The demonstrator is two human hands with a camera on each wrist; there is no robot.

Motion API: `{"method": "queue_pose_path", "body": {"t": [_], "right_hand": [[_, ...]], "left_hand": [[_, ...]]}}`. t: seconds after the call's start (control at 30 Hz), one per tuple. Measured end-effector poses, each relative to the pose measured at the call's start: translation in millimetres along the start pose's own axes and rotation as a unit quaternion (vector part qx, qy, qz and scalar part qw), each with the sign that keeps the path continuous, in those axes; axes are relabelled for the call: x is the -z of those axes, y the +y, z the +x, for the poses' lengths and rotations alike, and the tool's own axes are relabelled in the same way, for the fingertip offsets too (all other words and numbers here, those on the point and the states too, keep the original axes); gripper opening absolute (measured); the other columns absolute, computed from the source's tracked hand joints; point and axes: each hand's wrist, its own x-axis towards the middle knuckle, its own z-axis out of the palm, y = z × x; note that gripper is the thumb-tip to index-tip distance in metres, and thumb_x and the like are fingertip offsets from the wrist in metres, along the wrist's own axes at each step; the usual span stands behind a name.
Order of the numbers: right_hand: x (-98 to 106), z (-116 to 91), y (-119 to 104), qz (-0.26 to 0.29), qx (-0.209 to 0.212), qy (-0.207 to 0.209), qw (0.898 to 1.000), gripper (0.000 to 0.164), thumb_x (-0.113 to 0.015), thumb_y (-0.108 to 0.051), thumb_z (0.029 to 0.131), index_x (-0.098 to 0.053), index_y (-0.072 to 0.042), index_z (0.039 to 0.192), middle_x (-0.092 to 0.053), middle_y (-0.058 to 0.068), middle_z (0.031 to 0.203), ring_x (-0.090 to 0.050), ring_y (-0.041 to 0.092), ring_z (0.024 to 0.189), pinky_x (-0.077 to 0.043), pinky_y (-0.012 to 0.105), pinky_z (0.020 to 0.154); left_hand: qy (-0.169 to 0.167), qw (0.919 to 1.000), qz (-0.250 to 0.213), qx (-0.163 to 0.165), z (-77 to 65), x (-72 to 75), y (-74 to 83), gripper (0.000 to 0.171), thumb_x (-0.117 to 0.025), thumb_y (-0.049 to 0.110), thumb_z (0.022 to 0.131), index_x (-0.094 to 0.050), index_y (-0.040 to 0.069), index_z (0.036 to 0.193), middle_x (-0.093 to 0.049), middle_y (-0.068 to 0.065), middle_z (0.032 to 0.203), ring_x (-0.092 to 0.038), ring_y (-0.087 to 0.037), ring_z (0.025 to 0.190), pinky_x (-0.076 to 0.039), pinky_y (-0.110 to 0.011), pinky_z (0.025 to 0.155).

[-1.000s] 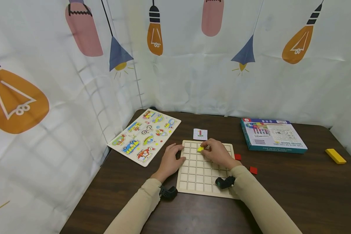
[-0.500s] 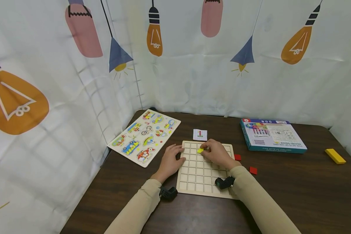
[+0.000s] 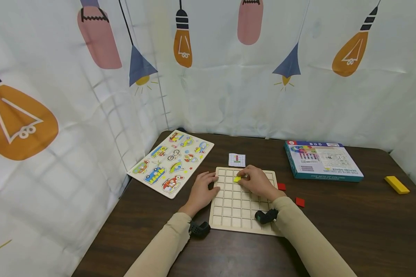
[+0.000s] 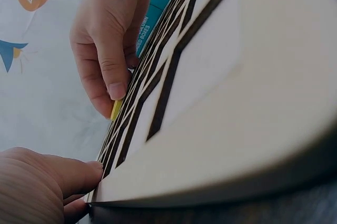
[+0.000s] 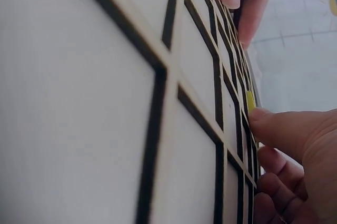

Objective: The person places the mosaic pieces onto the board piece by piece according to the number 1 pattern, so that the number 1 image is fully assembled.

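Note:
A yellow square tile (image 3: 236,179) lies at a square near the far edge of the wooden grid board (image 3: 227,211). My right hand (image 3: 257,181) pinches that tile between thumb and fingers; in the right wrist view the thumb tip touches the yellow tile (image 5: 250,99). At the board's left edge rests my left hand (image 3: 202,192), its fingers fairly straight and its thumb on the rim. The left wrist view shows the left hand's thumb (image 4: 68,174) against the edge. A card (image 3: 237,159) with a red and green grid pattern lies just behind the board.
Two red tiles (image 3: 299,202) lie right of the board, one against its edge. A flat teal box (image 3: 324,161) stands back right, with a yellow bar (image 3: 396,185) beyond it. A vehicle picture puzzle board (image 3: 171,163) lies on the left. Printed curtains surround the dark table (image 3: 350,223).
The yellow tile, tilted up in my right fingers a second ago, has lowered flatter onto the board. Both hands otherwise hold nearly the same place.

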Motion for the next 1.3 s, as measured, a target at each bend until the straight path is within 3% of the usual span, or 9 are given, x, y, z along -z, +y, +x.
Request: {"method": "queue_pose_path", "body": {"t": [0.3, 0.53, 0.77, 0.9, 1.03, 1.3], "right_hand": [[2.2, -0.3, 1.2, 0.009, 0.003, -0.015, 1.0, 0.019, -0.073, -0.017, 0.089, -0.075, -0.015, 0.107, -0.059, 0.002, 0.101, -0.051, 0.014, 0.074, -0.046, 0.031, 0.063], [6.0, -4.5, -0.6, 0.012, 0.006, -0.02, 1.0, 0.028, -0.072, -0.019, 0.09, -0.07, -0.012, 0.117, -0.06, 0.003, 0.105, -0.051, 0.015, 0.076, -0.046, 0.032, 0.064], [20.5, -20.3, -0.1, 0.007, 0.023, 0.009, 1.0, 0.025, -0.068, -0.018, 0.093, -0.07, -0.011, 0.117, -0.062, 0.003, 0.113, -0.057, 0.017, 0.088, -0.051, 0.034, 0.071], [29.3, -32.1, 3.6, 0.003, 0.014, 0.018, 1.0, 0.025, -0.067, -0.02, 0.094, -0.07, -0.012, 0.118, -0.062, 0.004, 0.114, -0.058, 0.019, 0.091, -0.052, 0.037, 0.074], [36.8, -44.5, 9.8, -0.009, 0.004, 0.031, 0.999, 0.027, -0.067, -0.023, 0.094, -0.07, -0.012, 0.118, -0.063, 0.004, 0.116, -0.059, 0.02, 0.093, -0.053, 0.04, 0.076], [51.6, -70.1, 29.6, -0.023, -0.022, 0.08, 0.996, 0.025, -0.068, -0.019, 0.093, -0.071, -0.008, 0.115, -0.063, 0.006, 0.105, -0.048, 0.018, 0.076, -0.043, 0.031, 0.063]], "left_hand": [[0.0, 1.0, 0.005, -0.004, -0.1, -0.1, -0.3, 0.037, -0.071, 0.019, 0.089, -0.068, 0.005, 0.123, -0.056, -0.01, 0.139, -0.036, -0.031, 0.139, -0.038, -0.052, 0.108], [-0.001, 1.0, 0.008, 0.002, -0.3, -1.0, -0.3, 0.037, -0.072, 0.019, 0.089, -0.068, 0.006, 0.124, -0.055, -0.009, 0.14, -0.036, -0.03, 0.139, -0.037, -0.052, 0.108], [0.007, 0.9999, 0.002, -0.008, -0.6, -1.1, -0.8, 0.033, -0.072, 0.018, 0.089, -0.07, 0.006, 0.12, -0.055, -0.009, 0.14, -0.036, -0.03, 0.139, -0.038, -0.052, 0.108], [0.019, 0.9993, 0.01, -0.029, -1.5, -1.9, -2.3, 0.03, -0.072, 0.015, 0.088, -0.071, 0.005, 0.115, -0.057, -0.013, 0.137, -0.039, -0.033, 0.135, -0.041, -0.054, 0.104], [0.016, 0.9995, 0.01, -0.024, -1.7, -1.2, -2.5, 0.028, -0.072, 0.016, 0.088, -0.071, 0.006, 0.114, -0.056, -0.012, 0.138, -0.038, -0.033, 0.136, -0.04, -0.054, 0.105], [0.004, 0.9999, 0.005, -0.01, 0.2, -0.9, -1.8, 0.033, -0.071, 0.018, 0.089, -0.069, 0.005, 0.12, -0.055, -0.011, 0.14, -0.037, -0.031, 0.138, -0.038, -0.052, 0.108]]}}
